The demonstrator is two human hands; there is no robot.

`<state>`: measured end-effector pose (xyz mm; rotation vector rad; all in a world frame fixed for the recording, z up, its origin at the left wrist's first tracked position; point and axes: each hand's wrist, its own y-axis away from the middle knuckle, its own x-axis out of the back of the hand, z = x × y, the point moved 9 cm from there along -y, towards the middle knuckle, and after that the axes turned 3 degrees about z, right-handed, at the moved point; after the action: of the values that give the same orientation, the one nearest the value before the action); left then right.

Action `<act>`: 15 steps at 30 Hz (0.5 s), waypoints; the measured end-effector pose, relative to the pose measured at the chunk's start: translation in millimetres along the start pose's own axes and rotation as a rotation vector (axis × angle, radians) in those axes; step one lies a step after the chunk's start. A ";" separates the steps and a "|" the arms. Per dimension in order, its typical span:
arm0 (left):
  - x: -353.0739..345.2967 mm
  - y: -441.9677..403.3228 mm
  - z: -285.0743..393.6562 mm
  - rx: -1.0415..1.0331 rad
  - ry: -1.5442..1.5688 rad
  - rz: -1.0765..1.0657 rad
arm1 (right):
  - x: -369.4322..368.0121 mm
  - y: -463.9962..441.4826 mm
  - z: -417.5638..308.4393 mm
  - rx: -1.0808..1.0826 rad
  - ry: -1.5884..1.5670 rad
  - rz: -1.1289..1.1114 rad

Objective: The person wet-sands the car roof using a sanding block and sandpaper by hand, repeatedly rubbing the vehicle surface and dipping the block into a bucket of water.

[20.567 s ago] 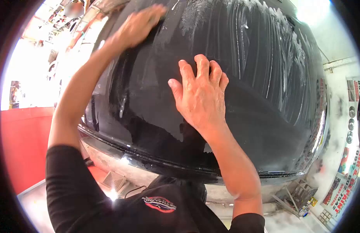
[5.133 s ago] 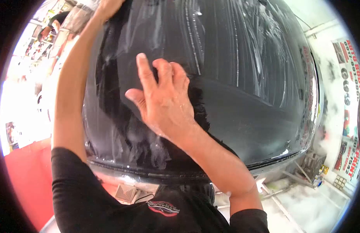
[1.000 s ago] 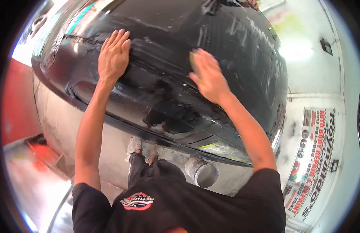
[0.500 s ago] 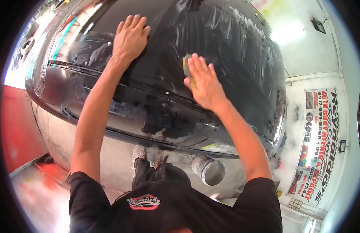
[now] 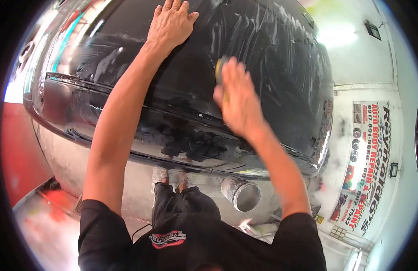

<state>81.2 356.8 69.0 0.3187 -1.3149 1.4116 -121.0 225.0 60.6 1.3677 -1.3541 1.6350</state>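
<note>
A wet black car panel (image 5: 186, 86) fills the upper middle of the view, with whitish suds streaked over it. My left hand (image 5: 173, 22) lies flat on the panel near the top edge of the view, fingers stretched out and holding nothing visible. My right hand (image 5: 238, 95), slightly blurred, presses a thin grey and yellow pad (image 5: 219, 70) against the panel. The pad's edge shows at the left side of the fingers; the palm hides the rest. Below the hands, a seam crosses the car above its patchy, wet lower edge.
A round bucket (image 5: 246, 197) stands on the floor below the car's edge, right of my feet. A red panel (image 5: 24, 153) is at the left. On the right wall hangs a printed banner (image 5: 364, 167), with a bright light above it.
Over the last second my left hand has moved up and right along the panel. My right hand has shifted about with the pad still under it. Earlier the right hand showed no pad.
</note>
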 end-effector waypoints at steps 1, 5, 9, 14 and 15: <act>-3.1 -7.7 0.6 -0.011 -0.004 0.031 | 3.1 28.9 -19.7 -0.029 -0.112 -0.097; -20.9 -35.1 10.2 -0.014 0.049 0.037 | 6.5 29.4 -14.1 0.011 -0.088 -0.180; -42.7 -43.2 1.9 -0.053 -0.030 0.099 | -13.0 -41.9 56.9 -0.030 -0.023 -0.150; -47.2 -36.2 6.5 -0.045 -0.095 0.064 | -38.0 -142.4 166.2 -0.127 -0.021 -0.031; -53.8 -36.8 3.4 -0.019 -0.080 0.035 | -43.8 -168.5 191.1 -0.179 -0.040 -0.033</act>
<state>128.0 317.0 46.9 0.3443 -1.4036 1.4274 105.7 100.9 62.1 1.3153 -1.4556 1.4350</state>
